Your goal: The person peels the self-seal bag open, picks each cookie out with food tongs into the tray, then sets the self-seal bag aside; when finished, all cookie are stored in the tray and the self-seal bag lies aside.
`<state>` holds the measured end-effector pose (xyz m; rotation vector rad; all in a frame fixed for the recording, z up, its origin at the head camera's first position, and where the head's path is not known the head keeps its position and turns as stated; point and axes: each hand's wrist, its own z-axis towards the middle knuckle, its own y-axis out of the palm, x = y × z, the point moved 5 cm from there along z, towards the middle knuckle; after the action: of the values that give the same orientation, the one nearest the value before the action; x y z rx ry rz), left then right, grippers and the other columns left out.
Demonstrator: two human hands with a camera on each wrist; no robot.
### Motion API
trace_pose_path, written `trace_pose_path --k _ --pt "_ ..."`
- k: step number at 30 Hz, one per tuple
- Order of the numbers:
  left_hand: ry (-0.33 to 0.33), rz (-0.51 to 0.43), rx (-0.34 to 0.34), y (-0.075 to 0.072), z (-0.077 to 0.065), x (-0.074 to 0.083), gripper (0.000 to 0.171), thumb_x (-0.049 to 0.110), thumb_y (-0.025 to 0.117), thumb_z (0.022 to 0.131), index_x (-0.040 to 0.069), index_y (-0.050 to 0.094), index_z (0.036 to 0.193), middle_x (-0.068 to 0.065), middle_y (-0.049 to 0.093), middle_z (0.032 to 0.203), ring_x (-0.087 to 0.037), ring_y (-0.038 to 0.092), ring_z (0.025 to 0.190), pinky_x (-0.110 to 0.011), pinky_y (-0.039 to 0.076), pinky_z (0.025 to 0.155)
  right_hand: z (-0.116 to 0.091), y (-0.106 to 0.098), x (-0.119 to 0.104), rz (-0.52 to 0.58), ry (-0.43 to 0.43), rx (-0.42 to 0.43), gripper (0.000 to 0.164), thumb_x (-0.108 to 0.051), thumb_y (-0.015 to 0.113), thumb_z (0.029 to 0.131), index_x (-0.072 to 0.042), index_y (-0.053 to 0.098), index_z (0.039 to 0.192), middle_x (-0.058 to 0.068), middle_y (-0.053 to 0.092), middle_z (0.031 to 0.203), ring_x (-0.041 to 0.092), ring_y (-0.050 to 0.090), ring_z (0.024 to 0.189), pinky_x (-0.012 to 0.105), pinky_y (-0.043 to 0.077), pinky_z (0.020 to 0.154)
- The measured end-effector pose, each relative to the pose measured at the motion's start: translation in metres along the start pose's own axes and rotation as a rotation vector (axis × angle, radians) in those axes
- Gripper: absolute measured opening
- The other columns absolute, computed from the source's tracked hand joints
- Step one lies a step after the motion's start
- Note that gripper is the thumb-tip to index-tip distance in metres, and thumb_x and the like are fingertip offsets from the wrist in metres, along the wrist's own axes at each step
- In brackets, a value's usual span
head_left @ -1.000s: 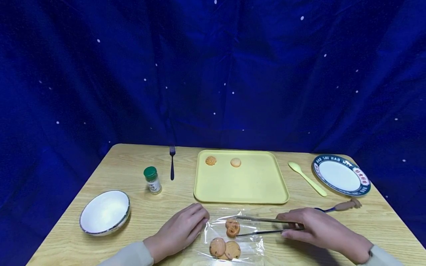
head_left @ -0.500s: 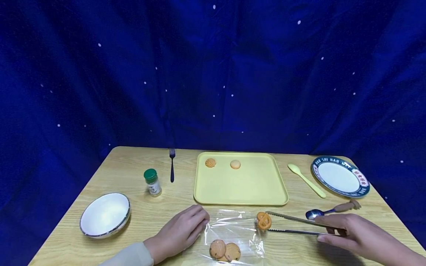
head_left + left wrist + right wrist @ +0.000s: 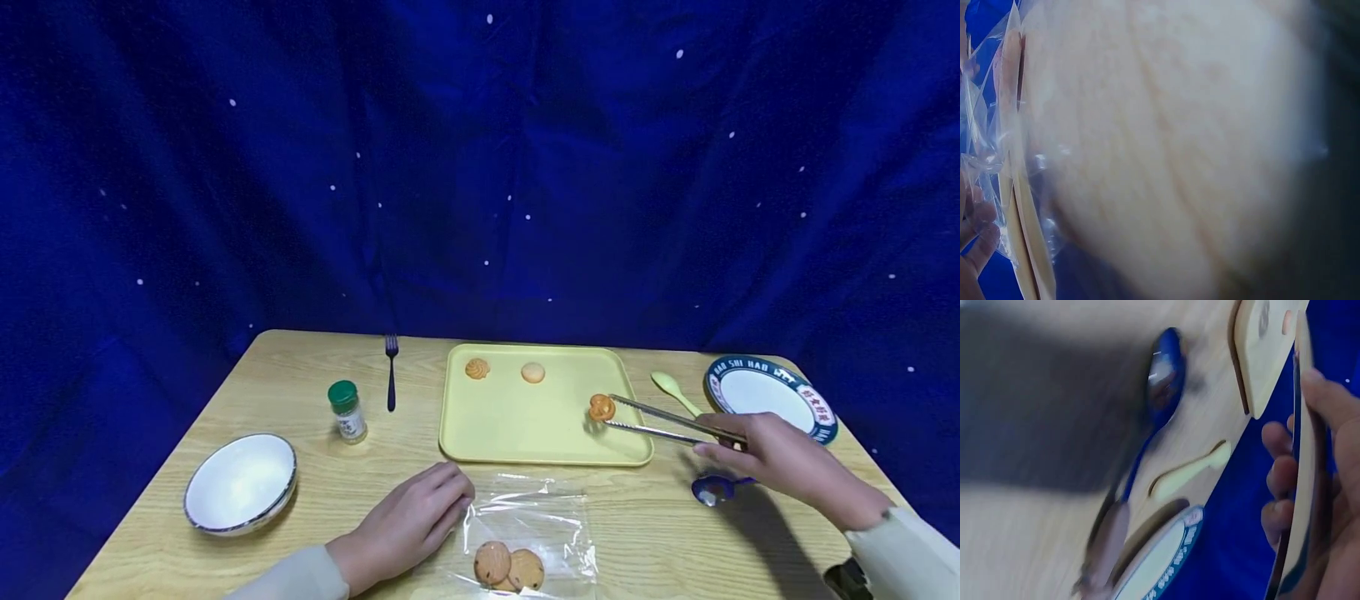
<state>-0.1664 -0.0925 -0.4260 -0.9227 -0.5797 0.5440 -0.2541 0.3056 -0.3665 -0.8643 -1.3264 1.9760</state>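
Note:
My right hand (image 3: 787,458) grips metal tongs (image 3: 656,412). Their serrated tips hold a pretzel-shaped cookie (image 3: 602,407) above the right part of the yellow tray (image 3: 525,437). A swirled cookie (image 3: 477,368) and a plain round cookie (image 3: 532,372) lie along the tray's far side. At the near edge of the table my left hand (image 3: 412,521) pinches the left edge of a clear plastic bag (image 3: 525,517). Overlapping round cookies with dark flecks (image 3: 492,562) are inside the bag. Blurred skin fills most of the left wrist view, with crinkled plastic at its left side.
A white bowl (image 3: 240,483) and a green-capped shaker jar (image 3: 348,412) stand at left, near a dark fork (image 3: 391,375). To the right are a pale green spoon (image 3: 671,387), a plate with a green rim (image 3: 765,396) and a metal spoon (image 3: 1163,375). A blue curtain hangs behind.
My right hand has drawn the pretzel-shaped cookie out of the bag with the tongs, first rightward, then up and forward over the tray. My left hand stays at the bag.

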Motion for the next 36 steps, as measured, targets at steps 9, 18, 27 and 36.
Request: trace_pose_path --k 9,18,27,36 --pt "0.023 0.000 0.023 0.000 -0.001 0.000 0.004 0.015 0.057 0.097 0.018 0.059 0.097 0.012 0.052 0.092 0.000 0.049 0.086 -0.019 0.049 0.079 0.049 0.028 0.017 0.006 0.166 -0.096 0.021 -0.033 0.067 0.091 -0.014 0.069 0.100 -0.010 0.053 0.066 -0.001 0.040 0.055 0.021 0.033 0.050" --pt "0.019 0.004 0.022 0.000 -0.002 0.000 0.004 0.016 0.057 0.097 0.019 0.059 0.096 0.013 0.052 0.092 0.000 0.049 0.085 -0.018 0.048 0.077 0.060 0.042 0.017 0.001 0.206 -0.132 0.019 -0.032 0.067 0.091 -0.014 0.068 0.095 -0.007 0.047 0.063 0.007 0.041 0.057 0.025 0.032 0.052" --pt "0.008 0.007 0.015 0.001 -0.003 -0.001 0.004 0.017 0.057 0.098 0.019 0.059 0.097 0.013 0.052 0.092 0.000 0.049 0.085 -0.019 0.048 0.077 0.060 0.041 0.020 0.033 0.281 -0.178 0.042 -0.034 0.067 0.090 -0.004 0.063 0.118 -0.004 0.052 0.064 0.010 0.044 0.056 0.027 0.033 0.050" --pt "-0.001 0.008 -0.002 0.001 -0.002 -0.001 0.004 0.017 0.056 0.098 0.019 0.059 0.098 0.013 0.052 0.093 0.000 0.049 0.085 -0.019 0.049 0.077 0.056 0.026 0.018 0.052 0.275 -0.147 0.043 -0.041 0.064 0.092 -0.008 0.064 0.119 -0.002 0.062 0.075 0.008 0.049 0.062 0.026 0.039 0.055"
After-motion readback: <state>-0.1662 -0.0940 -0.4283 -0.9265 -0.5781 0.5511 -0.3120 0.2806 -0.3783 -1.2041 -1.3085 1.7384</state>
